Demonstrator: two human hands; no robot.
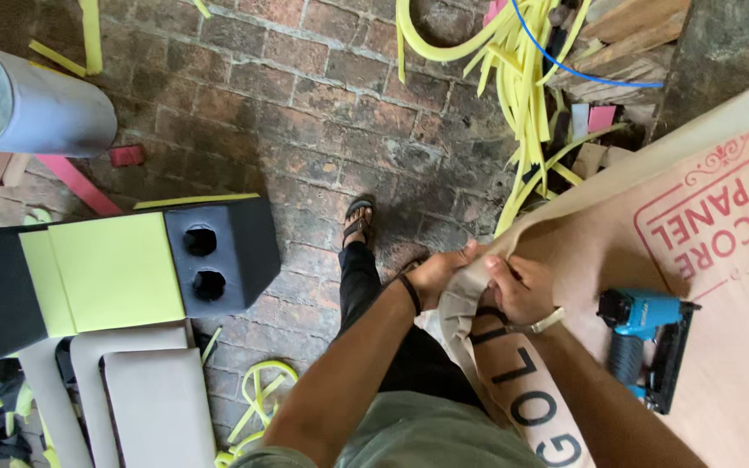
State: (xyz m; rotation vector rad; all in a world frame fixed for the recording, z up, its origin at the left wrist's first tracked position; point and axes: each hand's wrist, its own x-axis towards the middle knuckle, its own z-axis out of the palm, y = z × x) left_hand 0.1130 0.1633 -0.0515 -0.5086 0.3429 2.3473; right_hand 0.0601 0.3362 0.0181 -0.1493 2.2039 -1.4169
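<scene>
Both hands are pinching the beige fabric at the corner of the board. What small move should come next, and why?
Probably pull the beige fabric tighter over the brown board's corner. The left hand and right hand both grip bunched, wrinkled cloth there, and the blue nail gun lies untouched on the board beside the right wrist, so the fold does not look ready for fastening.

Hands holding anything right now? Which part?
Both hands pinch the beige fabric at its folded edge over the corner of the board: left hand on the near side, right hand just beside it. The blue nail gun lies untouched.
</scene>
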